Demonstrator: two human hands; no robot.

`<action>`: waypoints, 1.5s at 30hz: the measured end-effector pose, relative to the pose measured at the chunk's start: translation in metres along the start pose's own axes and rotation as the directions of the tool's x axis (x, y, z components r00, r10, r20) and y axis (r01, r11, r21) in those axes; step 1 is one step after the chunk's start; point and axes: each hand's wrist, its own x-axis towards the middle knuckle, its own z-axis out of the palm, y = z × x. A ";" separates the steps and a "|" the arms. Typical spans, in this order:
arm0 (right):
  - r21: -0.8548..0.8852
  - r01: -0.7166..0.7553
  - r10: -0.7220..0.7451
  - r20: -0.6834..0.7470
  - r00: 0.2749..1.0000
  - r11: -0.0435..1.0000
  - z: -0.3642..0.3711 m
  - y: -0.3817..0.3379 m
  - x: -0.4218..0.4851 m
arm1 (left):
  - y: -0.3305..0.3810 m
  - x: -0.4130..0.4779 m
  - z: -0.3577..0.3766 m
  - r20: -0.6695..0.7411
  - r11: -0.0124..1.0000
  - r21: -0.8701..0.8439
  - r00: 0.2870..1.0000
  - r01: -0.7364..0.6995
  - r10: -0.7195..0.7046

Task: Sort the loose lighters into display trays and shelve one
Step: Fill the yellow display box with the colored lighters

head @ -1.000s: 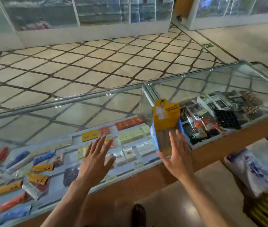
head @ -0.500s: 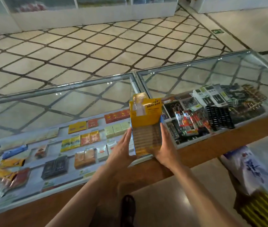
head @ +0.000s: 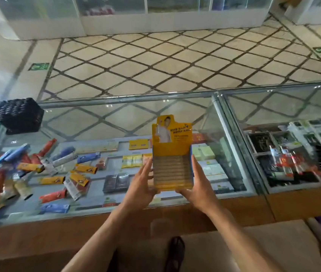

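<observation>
The long glass-topped display counter stretches before me, with loose red, blue and yellow lighters heaped toward its left end. Above its middle I hold the upright yellow cardboard display tray with blue sides. My left hand and right hand are clamped on its lower sides, fingers flat.

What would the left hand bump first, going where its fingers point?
The left hand holds the yellow display tray, so it would slide up its side, then likely meet only air above the glass counter.
</observation>
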 end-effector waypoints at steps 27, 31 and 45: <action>-0.068 0.106 -0.107 -0.006 0.994 0.992 0.242 -0.185 -0.003 | -0.177 -0.130 -0.217 -0.075 0.992 -0.110 0.995 0.063 -0.072; -0.070 0.146 -0.145 0.011 0.989 0.987 0.239 -0.172 -0.001 | -0.178 -0.133 -0.214 -0.128 0.995 -0.084 0.990 0.050 -0.061; -0.172 0.313 -0.313 0.028 0.949 0.934 0.239 -0.138 0.003 | -0.200 -0.136 -0.206 -0.240 0.984 0.154 0.962 -0.091 0.127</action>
